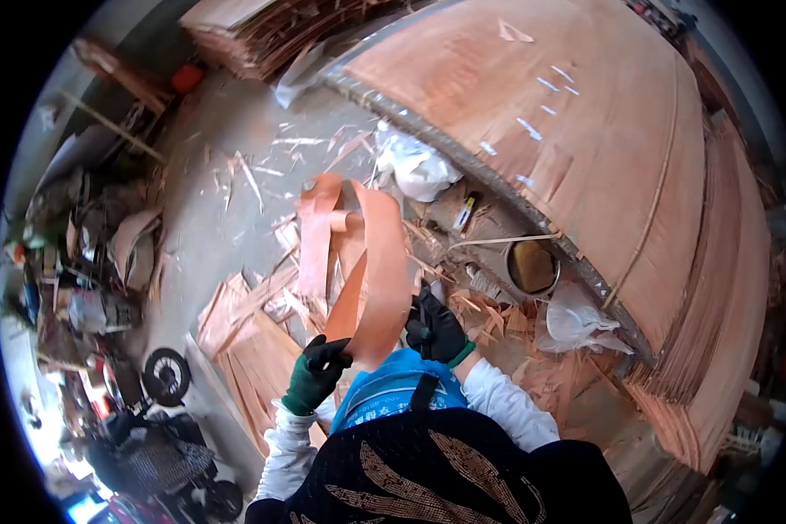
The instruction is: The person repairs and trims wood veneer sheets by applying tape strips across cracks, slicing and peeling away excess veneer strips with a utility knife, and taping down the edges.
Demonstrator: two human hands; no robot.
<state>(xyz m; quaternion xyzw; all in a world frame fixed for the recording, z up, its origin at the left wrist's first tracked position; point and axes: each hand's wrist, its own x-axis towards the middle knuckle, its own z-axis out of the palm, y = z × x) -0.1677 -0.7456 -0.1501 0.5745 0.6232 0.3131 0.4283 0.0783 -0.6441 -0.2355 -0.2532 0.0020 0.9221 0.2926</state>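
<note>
Pointing forward lengthwise, looped veneer strip [384, 271]; left hand [317, 374] pinches near end; right hand [437, 328] curled, grip unclear.

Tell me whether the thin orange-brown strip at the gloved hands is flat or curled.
Curled: the thin strip bends round in loops, with open gaps between its bands, beyond the gloved left hand.
</note>
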